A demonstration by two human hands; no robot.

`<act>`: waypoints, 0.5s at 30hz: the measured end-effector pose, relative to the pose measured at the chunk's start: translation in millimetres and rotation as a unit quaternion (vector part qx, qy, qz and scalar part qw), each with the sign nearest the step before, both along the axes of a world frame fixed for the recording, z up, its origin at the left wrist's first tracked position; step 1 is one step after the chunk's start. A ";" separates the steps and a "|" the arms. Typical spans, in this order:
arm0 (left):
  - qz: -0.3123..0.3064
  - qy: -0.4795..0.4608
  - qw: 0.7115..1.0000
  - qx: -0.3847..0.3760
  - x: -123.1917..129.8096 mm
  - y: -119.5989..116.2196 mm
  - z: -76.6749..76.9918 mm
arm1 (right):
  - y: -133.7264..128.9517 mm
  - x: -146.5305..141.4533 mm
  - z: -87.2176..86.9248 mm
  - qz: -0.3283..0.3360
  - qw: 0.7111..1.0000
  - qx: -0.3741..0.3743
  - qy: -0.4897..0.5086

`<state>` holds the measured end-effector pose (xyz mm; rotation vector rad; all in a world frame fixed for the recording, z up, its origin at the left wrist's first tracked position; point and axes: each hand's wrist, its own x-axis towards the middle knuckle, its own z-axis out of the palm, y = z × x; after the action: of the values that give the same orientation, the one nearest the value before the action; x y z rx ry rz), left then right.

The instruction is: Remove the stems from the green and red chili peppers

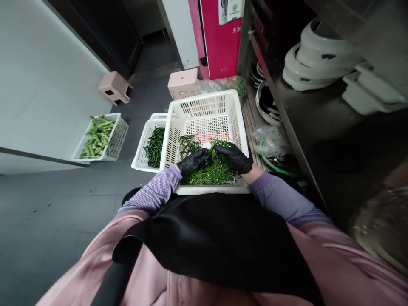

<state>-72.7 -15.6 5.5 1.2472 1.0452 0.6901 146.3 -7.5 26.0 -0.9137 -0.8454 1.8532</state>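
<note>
A large white plastic basket [239, 127] stands in front of me, with a pile of thin green stems [208, 175] at its near end. My right hand [235, 157], in a black glove, is closed around a bunch of green stems [223, 144] whose pale ends stick out over the fingers. My left hand [195, 160], also gloved in black, is closed beside it with its fingertips on green stems near the bunch. Exactly how many it grips is hidden. Another small heap of green stems [188, 143] lies inside the basket beyond my left hand.
To the left stands a smaller white basket of dark green peppers [155, 146]; farther left, another white basket [118, 135] holds light green vegetables [99, 137]. Two pink stools [115, 86] stand behind. A metal shelf [287, 114] with white dishware [321, 55] runs along the right.
</note>
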 end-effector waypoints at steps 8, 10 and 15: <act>0.036 -0.075 0.993 -0.088 11.1 -29.0 4.3 | -4.0 -1.5 -0.2 0.025 0.999 0.001 0.027; 0.013 -0.056 0.996 -0.074 12.6 -32.3 5.6 | -4.6 -0.6 0.7 0.035 0.999 0.001 0.028; 0.028 -0.042 0.998 -0.036 20.9 -36.1 13.3 | -4.4 0.7 4.7 0.029 0.999 0.035 0.025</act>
<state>-51.7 -51.7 18.8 1.1210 1.0304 0.7349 147.0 -11.8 30.6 -0.8025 -0.9086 1.8772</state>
